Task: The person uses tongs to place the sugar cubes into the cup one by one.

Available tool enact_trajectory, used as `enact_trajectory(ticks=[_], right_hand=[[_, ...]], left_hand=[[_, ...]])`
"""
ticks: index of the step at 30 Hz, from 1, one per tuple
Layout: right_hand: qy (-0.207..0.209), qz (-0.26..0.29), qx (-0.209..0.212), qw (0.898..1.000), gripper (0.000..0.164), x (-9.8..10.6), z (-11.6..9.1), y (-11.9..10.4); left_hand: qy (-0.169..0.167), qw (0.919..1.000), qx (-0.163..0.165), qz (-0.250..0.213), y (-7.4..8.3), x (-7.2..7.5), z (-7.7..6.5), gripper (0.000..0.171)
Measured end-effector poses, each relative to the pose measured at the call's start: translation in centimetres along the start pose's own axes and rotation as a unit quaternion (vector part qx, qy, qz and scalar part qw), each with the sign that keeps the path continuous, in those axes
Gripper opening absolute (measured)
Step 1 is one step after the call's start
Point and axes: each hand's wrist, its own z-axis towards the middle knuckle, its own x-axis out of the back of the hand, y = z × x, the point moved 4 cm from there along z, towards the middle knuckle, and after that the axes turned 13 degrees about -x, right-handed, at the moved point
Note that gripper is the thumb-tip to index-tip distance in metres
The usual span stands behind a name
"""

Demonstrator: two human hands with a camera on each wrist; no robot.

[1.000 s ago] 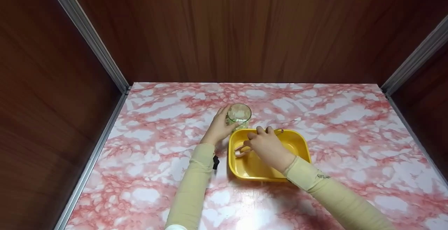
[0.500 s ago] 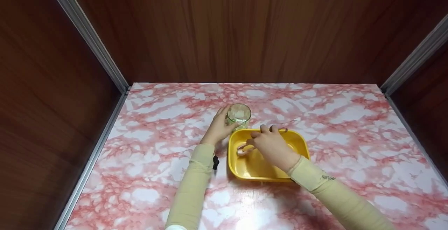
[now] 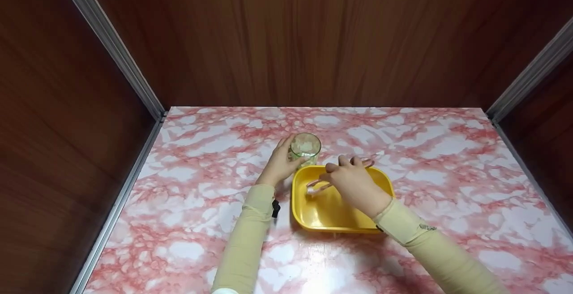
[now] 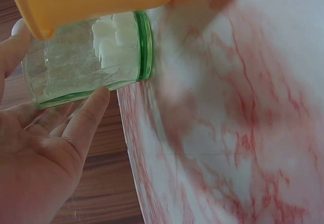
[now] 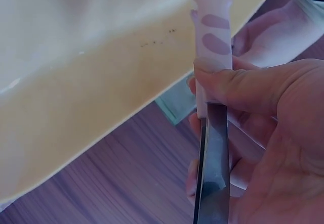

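My left hand (image 3: 280, 162) holds a clear greenish glass (image 3: 305, 145) from its left side, thumb and fingers around it. Several white cubes (image 4: 114, 47) lie at the bottom of the glass in the left wrist view. My right hand (image 3: 356, 186) grips a pair of small tongs (image 5: 215, 148) with metal arms and pale pink tips (image 5: 215, 37) marked with darker pink ovals. Seen from the head, the tong ends (image 3: 312, 189) point left over the yellow basin (image 3: 340, 230), behind which the glass stands close to the rim.
A pink and white marbled tabletop (image 3: 201, 222) surrounds the basin. Dark wood panels (image 3: 286, 39) rise at the back and both sides, joined by grey metal strips (image 3: 112, 43).
My right hand, with the tongs in it, has shifted slightly right and away from me over the basin. The left hand and the glass have stayed put.
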Motion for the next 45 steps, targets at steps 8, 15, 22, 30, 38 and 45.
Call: enact_trajectory(ticks=[8,15,22,30,38,45], right_hand=[[0.019,-0.011,0.000,1.000,0.040,1.0,0.0,0.9],[0.019,-0.009,-0.022,1.000,0.040,2.3,0.4,1.8],[0.027,-0.007,-0.034,0.999,0.040,3.0,0.8,2.4],[0.028,0.007,-0.058,0.998,0.043,4.1,1.4,3.3],[0.040,0.004,-0.086,0.995,0.044,4.6,2.7,3.8],[0.034,0.015,-0.105,0.994,0.042,4.1,4.0,4.1]], left_hand=[[0.000,0.9999,-0.011,0.004,0.0,0.0,0.0,0.076],[0.002,1.0000,0.000,-0.003,0.1,0.1,-0.1,0.077],[0.009,0.9999,-0.004,-0.011,0.1,0.1,-0.1,0.075],[-0.001,1.0000,0.006,-0.002,0.0,0.0,-0.1,0.077],[-0.006,0.9998,0.009,0.015,0.1,0.2,0.0,0.078],[-0.002,0.9998,0.004,0.021,0.2,0.1,0.0,0.079]])
